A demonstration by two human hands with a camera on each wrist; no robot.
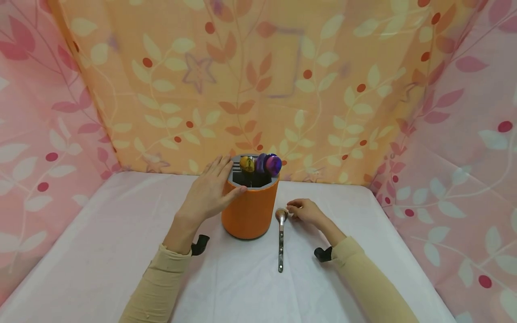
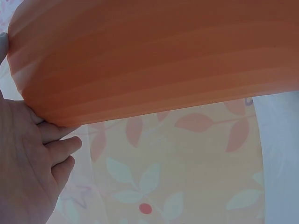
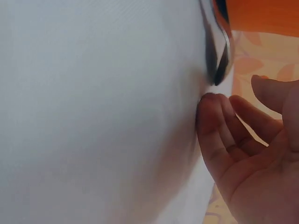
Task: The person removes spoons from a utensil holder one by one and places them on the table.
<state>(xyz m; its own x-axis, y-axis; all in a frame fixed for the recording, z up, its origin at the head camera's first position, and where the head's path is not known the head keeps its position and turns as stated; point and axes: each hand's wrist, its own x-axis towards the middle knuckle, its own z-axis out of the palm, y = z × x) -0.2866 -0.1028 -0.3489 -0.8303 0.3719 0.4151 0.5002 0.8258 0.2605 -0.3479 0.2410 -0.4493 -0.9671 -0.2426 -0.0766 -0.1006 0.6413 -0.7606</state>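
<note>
An orange utensil holder (image 1: pixel 249 214) with a grey top stands upright on the table. My left hand (image 1: pixel 207 190) rests against its upper left side, fingers straight along the rim and thumb across the front edge. To the right of the holder lies a spoon (image 1: pixel 281 240), its metal bowl away from me and its dark, riveted handle toward me. My right hand (image 1: pixel 304 211) is just right of the bowl, fingers slightly bent. In the right wrist view the fingertips (image 3: pixel 210 105) are close to the spoon's bowl end (image 3: pixel 223 60), with nothing between thumb and fingers.
Shiny purple and gold rounded ends (image 1: pixel 266 164) stick out of the holder's back part, beside narrow slots; dark openings show at its front. A white cloth (image 1: pixel 226 282) covers the table. Patterned curtains (image 1: pixel 250 89) enclose the back and both sides.
</note>
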